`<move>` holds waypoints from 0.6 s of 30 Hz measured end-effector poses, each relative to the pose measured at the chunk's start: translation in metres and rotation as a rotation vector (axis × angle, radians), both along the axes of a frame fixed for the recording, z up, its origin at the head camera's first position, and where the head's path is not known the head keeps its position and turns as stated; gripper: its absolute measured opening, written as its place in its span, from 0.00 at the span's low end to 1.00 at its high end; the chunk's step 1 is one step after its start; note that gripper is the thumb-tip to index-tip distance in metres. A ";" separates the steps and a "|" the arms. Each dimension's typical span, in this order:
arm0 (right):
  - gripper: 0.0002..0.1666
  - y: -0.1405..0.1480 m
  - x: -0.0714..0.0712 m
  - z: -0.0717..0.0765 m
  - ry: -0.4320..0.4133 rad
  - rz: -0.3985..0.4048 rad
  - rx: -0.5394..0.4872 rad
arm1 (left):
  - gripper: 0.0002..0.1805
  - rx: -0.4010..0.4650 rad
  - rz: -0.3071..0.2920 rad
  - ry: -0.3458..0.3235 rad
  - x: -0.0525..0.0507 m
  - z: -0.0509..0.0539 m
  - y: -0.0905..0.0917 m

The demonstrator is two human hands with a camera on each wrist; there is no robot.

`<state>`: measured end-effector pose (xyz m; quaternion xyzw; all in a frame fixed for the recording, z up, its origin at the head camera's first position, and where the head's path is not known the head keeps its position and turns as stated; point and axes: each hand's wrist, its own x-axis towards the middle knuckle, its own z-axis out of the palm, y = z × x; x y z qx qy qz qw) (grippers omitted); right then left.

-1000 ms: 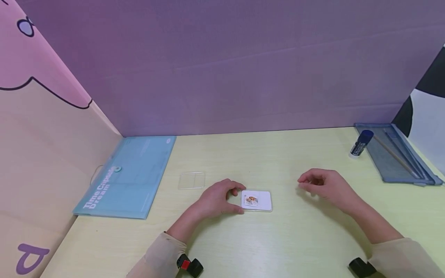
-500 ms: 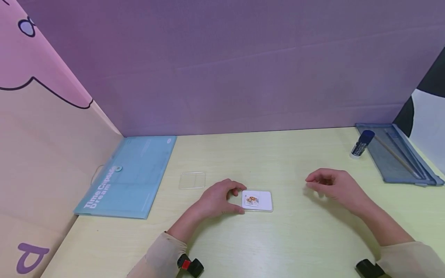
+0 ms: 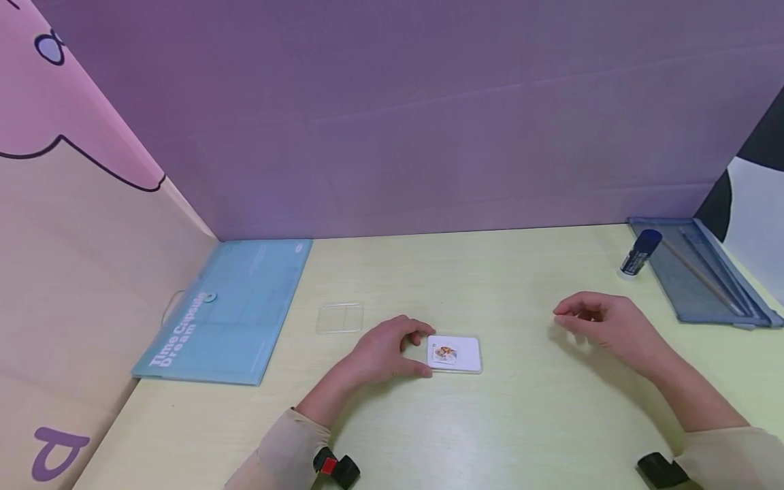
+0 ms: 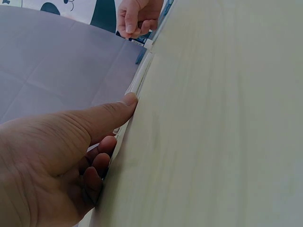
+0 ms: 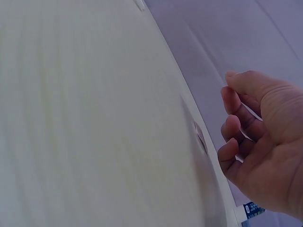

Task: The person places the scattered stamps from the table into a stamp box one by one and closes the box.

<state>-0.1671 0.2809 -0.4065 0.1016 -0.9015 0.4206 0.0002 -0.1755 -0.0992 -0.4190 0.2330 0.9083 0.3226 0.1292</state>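
A clear card case (image 3: pixel 467 354) with a white card and a small orange-and-brown picture in it lies flat on the table. My left hand (image 3: pixel 387 352) grips its left end between thumb and forefinger. In the left wrist view, the thumb (image 4: pixel 113 113) presses against the case's thin edge. My right hand (image 3: pixel 603 321) hovers above the table to the right, apart from the case. Its fingers hang loosely curled, with thumb and forefinger tips close together in the right wrist view, and nothing visible between them. A small pinkish shape (image 5: pixel 200 137) beyond the fingers is unclear.
A clear plastic frame (image 3: pixel 339 318) lies left of the case. At the far left is a blue document folder (image 3: pixel 245 306). A glue stick (image 3: pixel 640 254) stands at the back right beside a blue mesh pouch (image 3: pixel 692 292) with a thin stick on it. Fabric walls (image 3: pixel 429 122) border the table.
My right hand has moved to the right, away from the card case. The left hand and the case have stayed in place.
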 end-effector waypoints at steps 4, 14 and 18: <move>0.13 0.008 -0.002 -0.001 0.006 -0.001 0.007 | 0.31 0.001 0.001 0.000 0.000 -0.001 0.000; 0.14 0.024 -0.007 -0.004 0.012 -0.004 0.067 | 0.31 0.007 0.000 0.000 -0.001 -0.001 0.000; 0.16 0.026 -0.008 -0.003 -0.029 0.022 0.101 | 0.31 0.004 -0.001 0.000 -0.001 0.000 0.000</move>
